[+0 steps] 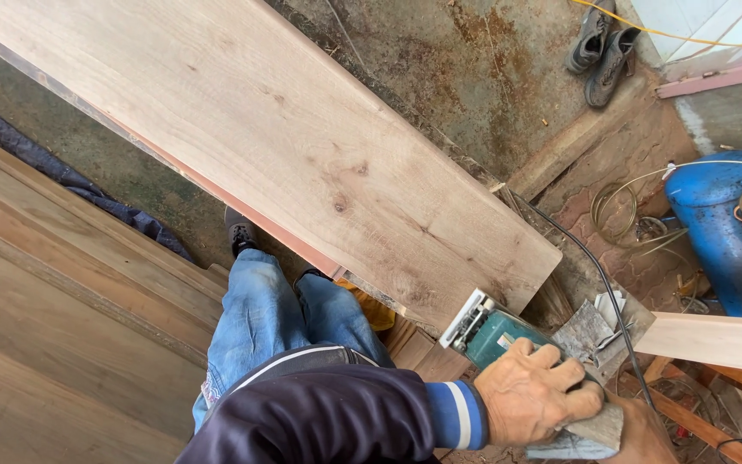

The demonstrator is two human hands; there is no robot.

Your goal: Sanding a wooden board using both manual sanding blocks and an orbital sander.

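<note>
A worker's left hand (pixel 536 391) closes over the top of a green electric hand planer (pixel 495 335), fingers wrapped tight on its dusty grey body, as the tool sits just off the near end of a long pale hardwood plank (pixel 285 137). The right hand (pixel 641 434) shows only in part at the picture's lower edge, below the planer; whether it grips anything cannot be told. The plank runs away from the planer toward the upper left, its planed face clean, its near edge showing a reddish strip. It looks heavy and stiff, a board best taken by its long edges near one end, not lifted from the middle; the smooth face would likely give little purchase. The planer looks dense and solid, its upper body the natural hold, with a black power cord (pixel 599 275) trailing away behind it. Below the plank are the worker's blue jeans (pixel 268 318), and to the left of those a stack of darker boards (pixel 62 326). Beyond the plank's far side lie a pair of worn shoes (pixel 601 43) on stained concrete; to its right stands a blue air compressor tank (pixel 723 232) with coiled hose (pixel 616 206).
</note>
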